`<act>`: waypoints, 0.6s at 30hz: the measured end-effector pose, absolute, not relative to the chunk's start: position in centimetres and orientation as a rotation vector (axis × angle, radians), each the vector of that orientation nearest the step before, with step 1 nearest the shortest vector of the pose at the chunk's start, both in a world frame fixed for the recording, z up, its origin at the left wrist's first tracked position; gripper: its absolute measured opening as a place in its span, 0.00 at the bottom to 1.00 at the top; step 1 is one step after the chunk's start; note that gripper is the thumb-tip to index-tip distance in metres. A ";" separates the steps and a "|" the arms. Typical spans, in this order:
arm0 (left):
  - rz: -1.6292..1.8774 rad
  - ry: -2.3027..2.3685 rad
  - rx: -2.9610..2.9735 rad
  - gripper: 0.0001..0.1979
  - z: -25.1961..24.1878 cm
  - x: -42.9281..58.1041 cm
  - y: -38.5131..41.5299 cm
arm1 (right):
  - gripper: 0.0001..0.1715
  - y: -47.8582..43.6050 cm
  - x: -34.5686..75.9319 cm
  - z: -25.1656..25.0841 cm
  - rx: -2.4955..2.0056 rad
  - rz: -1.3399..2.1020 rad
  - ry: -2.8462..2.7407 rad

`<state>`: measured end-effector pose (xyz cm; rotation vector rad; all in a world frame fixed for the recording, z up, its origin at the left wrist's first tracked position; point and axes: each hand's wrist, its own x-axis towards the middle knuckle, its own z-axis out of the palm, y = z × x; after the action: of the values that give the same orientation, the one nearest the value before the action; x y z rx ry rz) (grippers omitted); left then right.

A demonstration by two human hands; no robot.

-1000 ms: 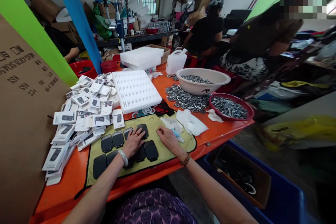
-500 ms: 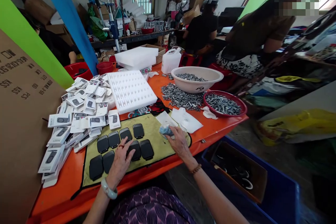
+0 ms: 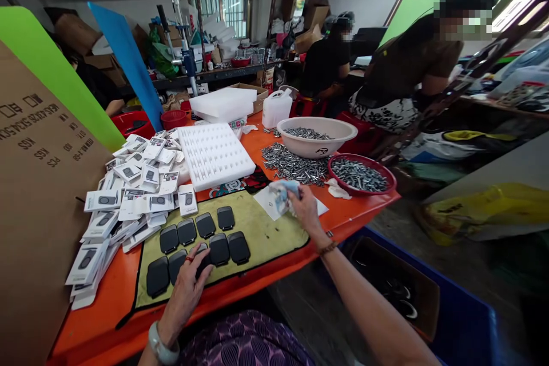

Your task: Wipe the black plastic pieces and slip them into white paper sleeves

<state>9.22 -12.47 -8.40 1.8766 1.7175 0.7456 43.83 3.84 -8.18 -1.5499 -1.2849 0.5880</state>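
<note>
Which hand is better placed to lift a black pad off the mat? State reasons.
Left, likely. The left hand rests on the black rounded plastic pads on the olive cloth mat; the right hand holds a crumpled blue-white cloth.

Two bare hands are working over a yellow-green cloth mat on an orange table.
The left hand is lying, fingers loosely spread, on the black rounded plastic casings sitting in two rows toward the mat's eight o'clock side. The right hand is pinching a crumpled white-and-blue cloth over the mat's two o'clock corner. A heap of white printed cards is spilling at the mat's ten o'clock, a white slotted foam tray is sitting at twelve, and a cream plastic bowl of metal screws is standing at one o'clock.
</note>
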 end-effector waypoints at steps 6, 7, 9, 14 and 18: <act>0.803 1.738 1.856 0.18 -7.9 9.5 -12.9 | 0.16 10.6 45.9 -3.1 -1.834 0.178 -1.494; 0.808 1.743 1.852 0.18 -7.9 9.5 -12.9 | 0.15 10.6 45.7 -3.4 -1.864 0.160 -1.606; 0.808 1.745 1.846 0.18 -8.0 9.4 -13.1 | 0.09 9.8 44.8 -4.8 -1.853 0.157 -1.786; 0.794 1.715 1.851 0.18 -7.9 9.1 -13.3 | 0.08 7.2 41.7 -10.1 -1.820 0.307 -1.931; 0.782 1.705 1.824 0.18 -7.4 9.5 -13.7 | 0.09 7.7 40.5 -12.5 -1.896 0.315 -1.819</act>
<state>9.50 -13.68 -7.36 1.8237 1.7050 0.7821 40.52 7.75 -12.48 -1.8961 -1.8190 0.3155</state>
